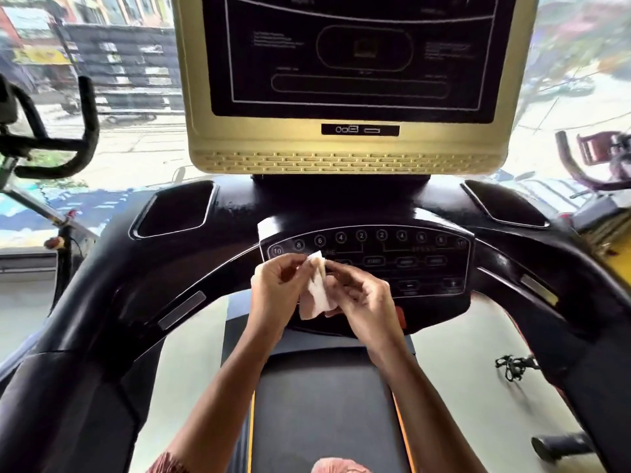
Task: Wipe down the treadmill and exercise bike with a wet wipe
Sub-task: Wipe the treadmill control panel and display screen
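Pinches wet wipe [316, 291] at upper edge with left grip [280, 285] and right grip [362, 302], both clamped on it, just in front of treadmill [102, 302] button panel [403, 261]. Likely light, limp, damp, clingy; best taken by corners and spread flat.

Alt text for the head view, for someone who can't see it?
A left hand and right hand pinch a white wet wipe over the treadmill's button panel. Its dark screen stands ahead; bike handlebars show far left.

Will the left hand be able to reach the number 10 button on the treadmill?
Probably yes. The left hand hovers just below the 10 button with nothing between them, though it is pinching the wipe.
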Tool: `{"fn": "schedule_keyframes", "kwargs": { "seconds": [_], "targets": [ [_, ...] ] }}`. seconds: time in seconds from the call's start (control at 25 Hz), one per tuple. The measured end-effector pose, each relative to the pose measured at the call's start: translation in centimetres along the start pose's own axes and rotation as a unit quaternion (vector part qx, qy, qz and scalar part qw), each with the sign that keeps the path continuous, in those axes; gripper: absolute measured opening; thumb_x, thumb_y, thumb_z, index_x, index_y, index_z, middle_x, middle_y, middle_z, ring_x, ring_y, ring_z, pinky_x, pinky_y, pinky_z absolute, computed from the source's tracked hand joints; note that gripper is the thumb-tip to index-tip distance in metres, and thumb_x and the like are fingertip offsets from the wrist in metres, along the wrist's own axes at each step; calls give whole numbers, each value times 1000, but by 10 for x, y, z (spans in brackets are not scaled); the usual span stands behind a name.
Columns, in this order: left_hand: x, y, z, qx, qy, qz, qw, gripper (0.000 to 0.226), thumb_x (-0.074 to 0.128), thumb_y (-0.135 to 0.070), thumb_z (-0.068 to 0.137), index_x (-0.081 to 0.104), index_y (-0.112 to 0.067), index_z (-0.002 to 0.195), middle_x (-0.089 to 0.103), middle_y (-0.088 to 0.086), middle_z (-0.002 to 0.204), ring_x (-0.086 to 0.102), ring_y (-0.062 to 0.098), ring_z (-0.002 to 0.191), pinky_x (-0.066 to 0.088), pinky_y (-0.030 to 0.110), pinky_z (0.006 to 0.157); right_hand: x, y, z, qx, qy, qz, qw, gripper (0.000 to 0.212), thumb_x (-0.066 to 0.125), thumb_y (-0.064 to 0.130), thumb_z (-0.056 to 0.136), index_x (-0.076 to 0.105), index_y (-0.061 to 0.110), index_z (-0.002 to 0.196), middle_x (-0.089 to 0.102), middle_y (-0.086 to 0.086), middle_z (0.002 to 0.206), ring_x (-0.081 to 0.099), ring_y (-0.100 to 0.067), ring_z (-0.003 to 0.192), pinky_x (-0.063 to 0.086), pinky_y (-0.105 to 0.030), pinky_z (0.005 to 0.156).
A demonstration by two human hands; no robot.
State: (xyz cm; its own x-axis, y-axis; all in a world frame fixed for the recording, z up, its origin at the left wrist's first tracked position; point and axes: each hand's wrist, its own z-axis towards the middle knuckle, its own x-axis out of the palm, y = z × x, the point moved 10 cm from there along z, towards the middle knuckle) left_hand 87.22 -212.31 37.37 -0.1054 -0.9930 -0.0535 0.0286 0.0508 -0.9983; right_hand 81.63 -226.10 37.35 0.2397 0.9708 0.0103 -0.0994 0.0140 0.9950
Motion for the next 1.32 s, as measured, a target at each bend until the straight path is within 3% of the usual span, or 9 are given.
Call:
{"fn": "schedule_keyframes", "kwargs": {
  "seconds": [0.12, 0.32, 0.56, 0.72, 0.8, 0.92, 1.16, 1.24, 1.32],
  "targets": [
    [11, -1, -7, -16, 14, -5, 1000, 11, 70, -28, 82, 72, -21, 73, 69, 0, 68, 60, 11, 65, 50, 30, 62, -14, -4, -1, 22, -18, 24, 999, 32, 71, -1, 79, 66, 11, 108, 69, 2, 81, 66, -6, 76, 54, -19, 70],
    [36, 0, -19, -46, 106, 3, 993, 32, 73, -33, 71, 71, -2, 77, 62, 1, 60, 51, 7, 49, 37, 18, 42, -53, 2, -3, -3, -112, 49, 992, 16, 66, -4, 84, 71, 11, 87, 71, 2, 82, 66, -3, 75, 51, -16, 65],
    [43, 10, -25, -88, 113, -41, 989, 12, 76, -29, 65, 77, -17, 67, 74, 8, 77, 67, 17, 73, 54, 32, 75, -85, -1, -2, -21, -179, 65, 981, 16, 67, -5, 83, 69, 10, 88, 69, -1, 85, 65, -3, 74, 53, -20, 68],
    [42, 12, -27, -94, 77, -89, 989, 15, 72, -1, 76, 71, -9, 88, 73, 3, 75, 67, 12, 68, 55, 22, 66, -88, 29, -11, -164, -215, -142, 952, 16, 68, 5, 86, 67, 14, 99, 64, -7, 101, 65, -10, 86, 53, -17, 73],
    [36, 9, -26, -80, 40, -83, 993, 23, 70, 3, 78, 69, -13, 96, 73, 5, 78, 67, 13, 70, 54, 23, 67, -76, 47, -15, -245, -178, -211, 929, 16, 68, 21, 86, 70, 10, 97, 64, -1, 97, 64, -11, 87, 55, -23, 71],
    [34, 2, -25, -61, 36, -86, 994, 32, 70, -1, 80, 65, -22, 104, 72, 15, 87, 66, 18, 77, 53, 29, 73, -45, 33, -8, -186, -32, -216, 958, 36, 71, 35, 81, 70, 8, 104, 68, 4, 100, 66, -7, 90, 56, -24, 73],
    [27, -19, -25, 94, 44, 214, 971, 36, 82, -17, 71, 70, -24, 105, 57, -9, 88, 54, 2, 74, 45, 8, 69, -35, 10, -2, -130, 58, -232, 962, 20, 63, 2, 87, 71, 7, 105, 71, 5, 97, 64, 6, 89, 47, -10, 75],
    [28, -18, -24, 108, 46, 241, 963, 17, 81, -19, 73, 75, -20, 88, 59, -10, 81, 54, 4, 69, 44, 10, 64, -32, 12, 1, -129, 85, -246, 957, 22, 63, -2, 86, 72, 8, 103, 71, 4, 97, 65, 2, 90, 45, -9, 79],
    [28, -9, -23, 87, 33, 217, 972, 10, 77, -15, 78, 70, -10, 72, 64, 2, 66, 54, 7, 60, 48, 27, 61, -42, 26, 4, -183, 7, -292, 939, 23, 67, 1, 84, 71, 7, 106, 70, -1, 100, 66, -8, 93, 44, -8, 83]
  ]
}}
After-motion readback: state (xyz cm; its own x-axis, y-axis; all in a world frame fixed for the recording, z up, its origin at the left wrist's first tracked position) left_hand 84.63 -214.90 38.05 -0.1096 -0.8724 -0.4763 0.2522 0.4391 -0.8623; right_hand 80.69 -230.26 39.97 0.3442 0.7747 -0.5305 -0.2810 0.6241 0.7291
